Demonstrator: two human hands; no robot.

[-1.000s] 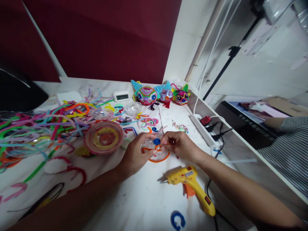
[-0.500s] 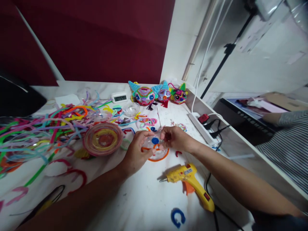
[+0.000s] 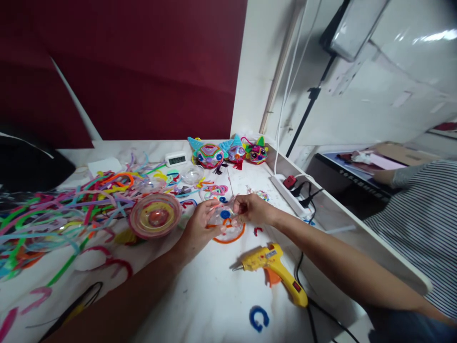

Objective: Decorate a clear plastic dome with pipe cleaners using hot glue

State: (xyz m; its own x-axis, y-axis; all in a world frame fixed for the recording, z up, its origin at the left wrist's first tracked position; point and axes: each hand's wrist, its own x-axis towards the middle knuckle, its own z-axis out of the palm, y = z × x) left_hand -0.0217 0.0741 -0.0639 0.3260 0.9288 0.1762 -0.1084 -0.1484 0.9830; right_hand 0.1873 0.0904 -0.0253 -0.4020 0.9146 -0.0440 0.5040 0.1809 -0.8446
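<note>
Between my hands sits a clear plastic dome (image 3: 228, 230), edged with orange pipe cleaner. A blue pipe-cleaner coil (image 3: 225, 214) and a small orange loop (image 3: 227, 222) are on its surface. My left hand (image 3: 203, 225) grips the dome from the left, thumb low and fingers along its far side. From the right, my right hand (image 3: 250, 209) holds it with bent fingers, the tips close to the orange loop; whether they also pinch a small piece is hidden. A yellow glue gun (image 3: 273, 267) lies nearer me, its nozzle pointing left. Closer still is a curled blue pipe cleaner (image 3: 258, 318).
Loose pipe cleaners (image 3: 71, 209) are heaped on the left beside a round decorated dome (image 3: 155, 215). Finished animal-face ornaments (image 3: 210, 156) and a small digital clock (image 3: 175, 159) stand at the back. A power strip (image 3: 291, 195) lies along the right-hand board. Beyond it is a person's striped sleeve (image 3: 417, 190).
The whole view has shifted, so the table items appear slightly further left. Both hands stay on the dome in nearly the same grip.
</note>
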